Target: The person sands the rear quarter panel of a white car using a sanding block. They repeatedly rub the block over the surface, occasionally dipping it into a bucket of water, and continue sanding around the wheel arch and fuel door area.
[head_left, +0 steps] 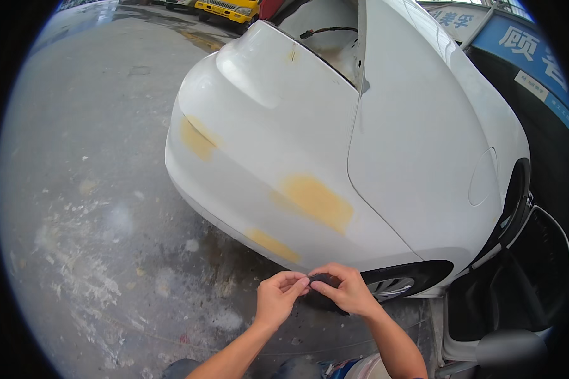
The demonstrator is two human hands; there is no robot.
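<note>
Both my hands meet at the lower middle, just below the corner of a white car's rear bumper (253, 151). Between the fingertips is a small, dark, flat piece (321, 278), perhaps folded; its kind is too small to make out. My left hand (277, 297) pinches its left end with thumb and fingers. On the other end, my right hand (346, 290) is closed with thumb and forefinger. Yellowish filler patches mark the bumper: a large one (319, 202), one at the left (199, 137) and one low (273, 245) near my hands.
The car's rear wheel (392, 287) stands right of my hands. An opening in the bodywork (325, 35) shows a loose cable. A dark car door panel (506, 290) lies at the right. Stained grey floor (95, 208) spreads left; a yellow vehicle (227, 9) stands far back.
</note>
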